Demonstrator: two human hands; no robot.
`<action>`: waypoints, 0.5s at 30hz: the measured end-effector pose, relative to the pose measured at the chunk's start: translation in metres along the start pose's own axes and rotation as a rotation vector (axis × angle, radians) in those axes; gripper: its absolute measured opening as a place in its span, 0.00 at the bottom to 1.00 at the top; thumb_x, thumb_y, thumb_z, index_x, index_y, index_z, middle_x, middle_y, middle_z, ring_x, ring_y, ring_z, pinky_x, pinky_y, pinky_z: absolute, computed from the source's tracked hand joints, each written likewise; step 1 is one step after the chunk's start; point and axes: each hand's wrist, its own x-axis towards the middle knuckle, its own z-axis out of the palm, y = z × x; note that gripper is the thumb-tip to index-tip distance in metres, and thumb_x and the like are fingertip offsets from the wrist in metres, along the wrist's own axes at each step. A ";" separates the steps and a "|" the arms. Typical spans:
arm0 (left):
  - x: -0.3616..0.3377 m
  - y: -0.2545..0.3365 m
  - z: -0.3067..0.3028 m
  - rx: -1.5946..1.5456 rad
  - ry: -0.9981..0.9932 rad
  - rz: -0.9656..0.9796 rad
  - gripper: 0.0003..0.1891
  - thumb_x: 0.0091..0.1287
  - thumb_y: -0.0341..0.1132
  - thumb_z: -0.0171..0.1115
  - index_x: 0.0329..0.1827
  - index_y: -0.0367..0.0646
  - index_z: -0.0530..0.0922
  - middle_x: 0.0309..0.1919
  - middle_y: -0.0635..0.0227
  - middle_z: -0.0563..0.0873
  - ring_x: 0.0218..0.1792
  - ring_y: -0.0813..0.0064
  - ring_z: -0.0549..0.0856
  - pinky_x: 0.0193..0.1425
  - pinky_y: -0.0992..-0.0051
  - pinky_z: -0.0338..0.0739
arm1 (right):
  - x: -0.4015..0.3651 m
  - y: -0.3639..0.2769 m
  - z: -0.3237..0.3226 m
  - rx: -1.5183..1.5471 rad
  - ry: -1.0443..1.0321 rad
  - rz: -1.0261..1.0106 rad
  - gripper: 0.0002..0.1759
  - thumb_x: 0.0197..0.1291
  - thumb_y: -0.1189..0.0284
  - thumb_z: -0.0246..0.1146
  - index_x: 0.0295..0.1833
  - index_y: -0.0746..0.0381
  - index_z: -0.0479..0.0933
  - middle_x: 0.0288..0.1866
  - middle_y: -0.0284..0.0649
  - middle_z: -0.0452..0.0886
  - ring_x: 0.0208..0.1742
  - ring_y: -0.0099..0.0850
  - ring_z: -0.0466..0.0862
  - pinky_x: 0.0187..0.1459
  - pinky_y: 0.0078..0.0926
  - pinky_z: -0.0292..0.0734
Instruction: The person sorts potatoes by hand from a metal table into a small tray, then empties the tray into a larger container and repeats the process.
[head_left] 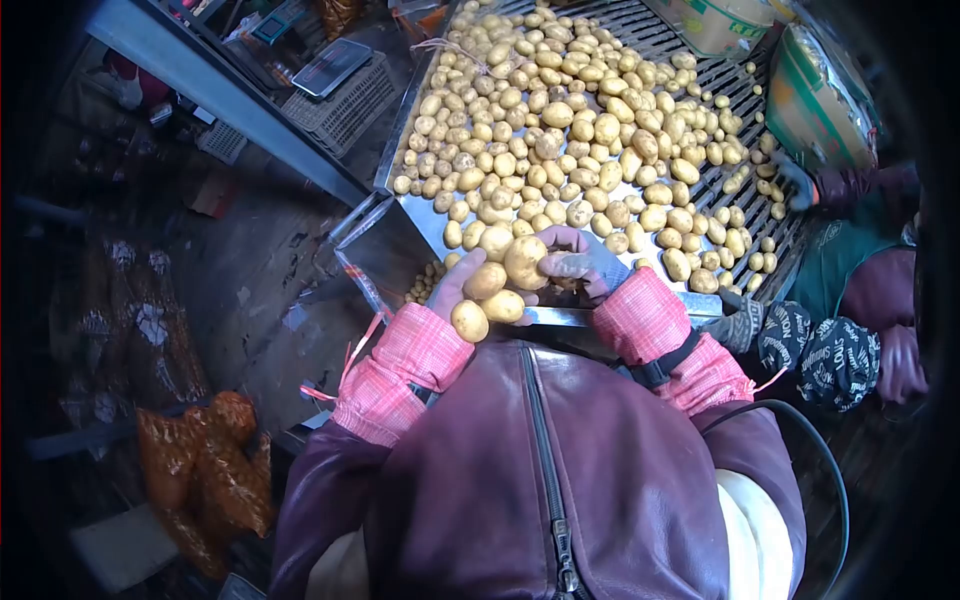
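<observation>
Honestly, the three potatoes [485,280] in the left hand [449,286] are best cupped low so none gets dropped; its fingers are mostly hidden underneath, so their spread can't be told. A bigger potato [526,262] is pinched by the right hand's [585,262] thumb and fingers, near the metal table's edge [568,317], and is best gripped lightly.

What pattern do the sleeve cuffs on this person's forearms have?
Pink-and-white check on both cuffs, seen best in the head view.

Produce packing shed: potatoes [600,130] across a slatted metal table [425,215]
</observation>
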 end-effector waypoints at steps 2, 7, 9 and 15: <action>-0.005 0.004 0.003 -0.023 0.005 -0.022 0.27 0.78 0.50 0.47 0.74 0.44 0.65 0.62 0.49 0.78 0.53 0.48 0.85 0.50 0.52 0.87 | -0.004 0.004 0.007 0.203 0.018 0.004 0.18 0.56 0.67 0.71 0.50 0.61 0.80 0.43 0.33 0.83 0.42 0.22 0.81 0.44 0.20 0.76; -0.021 0.012 0.016 0.169 0.038 0.155 0.25 0.77 0.46 0.51 0.72 0.44 0.67 0.57 0.51 0.81 0.47 0.53 0.88 0.41 0.54 0.90 | -0.016 0.002 0.011 0.306 0.043 -0.049 0.18 0.57 0.65 0.71 0.50 0.62 0.79 0.40 0.33 0.84 0.38 0.21 0.82 0.38 0.19 0.76; -0.012 0.017 -0.003 0.014 0.011 0.081 0.25 0.76 0.47 0.52 0.70 0.44 0.69 0.54 0.52 0.82 0.43 0.53 0.89 0.37 0.53 0.90 | -0.020 0.009 0.004 0.298 0.054 -0.047 0.18 0.58 0.63 0.71 0.49 0.61 0.79 0.35 0.31 0.83 0.33 0.20 0.81 0.34 0.17 0.74; 0.003 0.018 -0.028 -0.042 -0.138 0.042 0.27 0.74 0.55 0.47 0.71 0.52 0.71 0.56 0.52 0.82 0.47 0.48 0.87 0.40 0.49 0.88 | -0.069 0.008 -0.006 0.293 0.199 -0.057 0.15 0.59 0.64 0.70 0.44 0.63 0.79 0.33 0.35 0.84 0.26 0.21 0.80 0.28 0.16 0.72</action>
